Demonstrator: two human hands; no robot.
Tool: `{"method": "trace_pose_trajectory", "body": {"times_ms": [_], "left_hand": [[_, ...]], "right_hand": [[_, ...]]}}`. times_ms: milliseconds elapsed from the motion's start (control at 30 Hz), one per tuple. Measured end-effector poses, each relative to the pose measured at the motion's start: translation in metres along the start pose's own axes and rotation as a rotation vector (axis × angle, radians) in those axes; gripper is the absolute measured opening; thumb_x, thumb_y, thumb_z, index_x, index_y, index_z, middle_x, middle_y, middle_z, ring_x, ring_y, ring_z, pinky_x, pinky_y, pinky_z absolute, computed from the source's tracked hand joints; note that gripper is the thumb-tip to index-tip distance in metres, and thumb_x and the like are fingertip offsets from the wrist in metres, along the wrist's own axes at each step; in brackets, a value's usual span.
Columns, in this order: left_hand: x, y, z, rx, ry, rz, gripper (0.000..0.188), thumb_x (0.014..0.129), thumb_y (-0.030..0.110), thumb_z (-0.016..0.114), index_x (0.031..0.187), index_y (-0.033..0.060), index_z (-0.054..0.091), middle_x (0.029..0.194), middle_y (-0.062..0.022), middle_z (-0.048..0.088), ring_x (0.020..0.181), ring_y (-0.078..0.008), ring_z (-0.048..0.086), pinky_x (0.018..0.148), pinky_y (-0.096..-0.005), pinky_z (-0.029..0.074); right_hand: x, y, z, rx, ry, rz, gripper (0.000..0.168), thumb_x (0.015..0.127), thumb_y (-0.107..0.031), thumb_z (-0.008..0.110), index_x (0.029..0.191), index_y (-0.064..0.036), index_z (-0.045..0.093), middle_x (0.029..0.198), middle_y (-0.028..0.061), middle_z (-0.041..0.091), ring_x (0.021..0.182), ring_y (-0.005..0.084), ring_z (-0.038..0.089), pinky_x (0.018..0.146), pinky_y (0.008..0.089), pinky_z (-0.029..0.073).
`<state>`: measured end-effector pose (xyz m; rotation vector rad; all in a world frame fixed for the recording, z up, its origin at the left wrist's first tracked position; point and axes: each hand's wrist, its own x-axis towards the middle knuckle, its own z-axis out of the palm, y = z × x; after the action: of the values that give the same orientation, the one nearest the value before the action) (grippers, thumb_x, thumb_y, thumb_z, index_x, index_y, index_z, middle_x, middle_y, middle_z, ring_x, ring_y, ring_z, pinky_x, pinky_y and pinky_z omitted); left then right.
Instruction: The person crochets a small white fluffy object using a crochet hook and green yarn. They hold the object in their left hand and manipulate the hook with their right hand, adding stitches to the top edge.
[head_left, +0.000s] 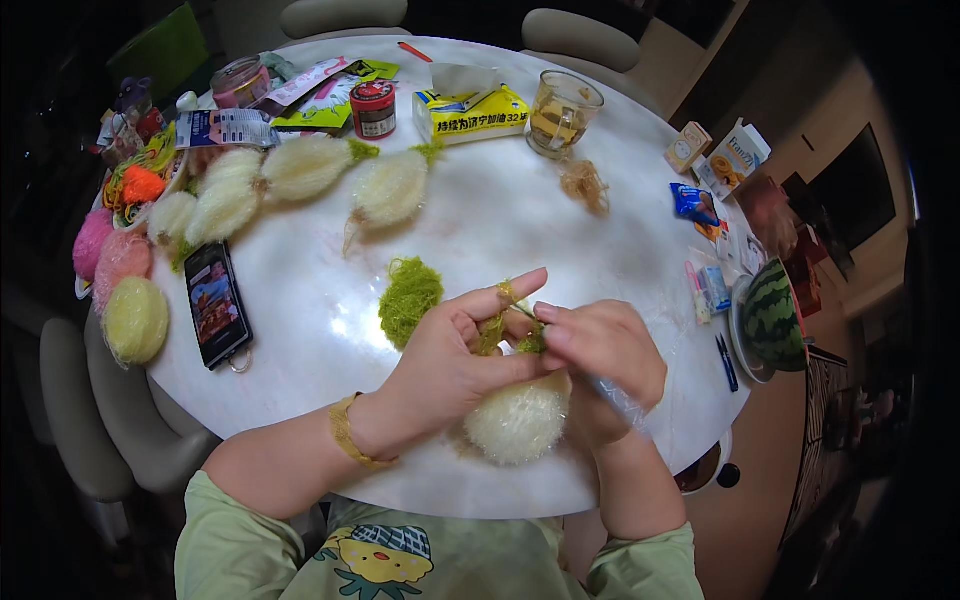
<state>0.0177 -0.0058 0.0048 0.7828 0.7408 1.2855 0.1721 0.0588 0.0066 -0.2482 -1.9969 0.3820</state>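
Green fuzzy yarn loops around the raised index finger of my left hand (450, 356). Its thumb and other fingers pinch a small green crocheted piece (532, 343). My right hand (615, 349) grips a crochet hook with a pale translucent handle (621, 403); the thin shaft meets the green stitches between both hands. Below them hangs or rests a cream, sparkly stuffed body (517, 426), partly covered by my fingers; whether it touches the table cannot be told. A ball of green fuzzy yarn (411, 301) lies on the table just beyond my left hand.
Several cream crocheted radish-like pieces (390, 189) and yarn balls (136, 321) lie left, near a lit phone (217, 304). A tissue pack (472, 114), glass mug (564, 112) and brown yarn tangle (585, 186) are farther back. Right are a cut watermelon (776, 315) and blue-handled snips (726, 364).
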Motion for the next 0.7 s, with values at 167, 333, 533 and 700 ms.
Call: {"method": "trace_pose_trajectory", "body": {"times_ms": [167,333,533,700], "left_hand": [[0.003,0.004,0.004,0.04,-0.009,0.011,0.072,0.075,-0.01,0.065,0.139,0.0018,0.033,0.112,-0.0052,0.057,0.101,-0.0093,0.054,0.087,-0.0244,0.046],[0.004,0.001,0.0,0.062,-0.014,0.06,0.078,0.075,-0.009,0.066,0.142,0.0028,0.027,0.112,-0.0057,0.057,0.1,-0.009,0.054,0.085,-0.0227,0.046],[0.004,0.008,-0.001,0.096,-0.073,0.004,0.073,0.08,-0.007,0.06,0.143,0.0022,0.024,0.11,-0.0048,0.057,0.102,-0.0069,0.05,0.087,-0.0218,0.042],[0.008,0.01,-0.01,0.239,-0.186,0.104,0.068,0.085,-0.002,0.057,0.143,0.001,0.022,0.104,-0.0017,0.055,0.099,-0.0064,0.049,0.089,-0.0208,0.037]], "right_hand": [[-0.015,0.003,0.009,0.704,0.245,0.642,0.014,0.088,-0.013,0.06,0.094,0.0,0.058,0.089,0.0122,0.065,0.083,0.0185,0.063,0.074,0.0296,0.05],[-0.009,0.004,0.01,0.843,0.282,0.699,0.015,0.09,-0.016,0.058,0.096,-0.003,0.054,0.088,0.0108,0.065,0.084,0.0159,0.061,0.075,0.0265,0.046],[-0.009,0.006,0.009,0.937,0.322,0.762,0.017,0.091,-0.019,0.056,0.097,-0.004,0.052,0.089,0.0123,0.064,0.085,0.0182,0.061,0.077,0.0299,0.049],[-0.009,0.006,0.005,1.067,0.319,0.747,0.018,0.091,-0.018,0.056,0.099,-0.003,0.05,0.09,0.0146,0.062,0.084,0.0202,0.062,0.077,0.0318,0.052]]}}
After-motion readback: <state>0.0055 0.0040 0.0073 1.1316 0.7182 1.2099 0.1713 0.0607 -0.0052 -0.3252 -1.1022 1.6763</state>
